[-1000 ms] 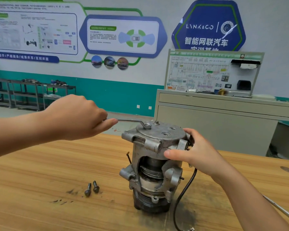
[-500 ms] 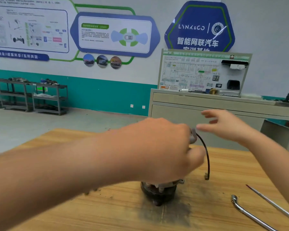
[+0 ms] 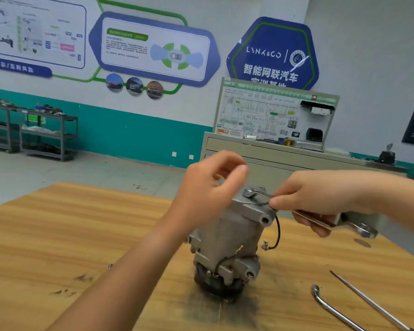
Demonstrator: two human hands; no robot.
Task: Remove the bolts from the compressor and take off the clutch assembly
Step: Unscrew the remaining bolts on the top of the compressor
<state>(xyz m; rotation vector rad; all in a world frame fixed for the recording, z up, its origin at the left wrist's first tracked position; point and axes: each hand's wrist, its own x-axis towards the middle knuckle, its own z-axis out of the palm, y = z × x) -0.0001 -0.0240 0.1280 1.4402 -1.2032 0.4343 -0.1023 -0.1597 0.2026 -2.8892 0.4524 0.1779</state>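
The grey compressor (image 3: pixel 230 235) stands upright on the wooden table (image 3: pixel 58 235), with its dark clutch pulley (image 3: pixel 215 286) at the bottom. My right hand (image 3: pixel 318 199) grips a flat ring wrench (image 3: pixel 359 229). The wrench's far ring end sits on a bolt (image 3: pixel 249 193) on the compressor's top plate. My left hand (image 3: pixel 210 187) hovers just left of that top plate, its fingers loosely curled and holding nothing. A black cable (image 3: pixel 277 231) hangs down the compressor's right side.
An L-shaped socket wrench (image 3: pixel 325 304) and a thin metal rod (image 3: pixel 368 304) lie on the table at the right. A loose bolt (image 3: pixel 110 266) peeks out beside my left forearm. A grey cabinet (image 3: pixel 273 161) with a display board stands behind the table.
The wrench has passed from my left hand to my right. The compressor has been turned to show another side. My left hand has lifted off its top.
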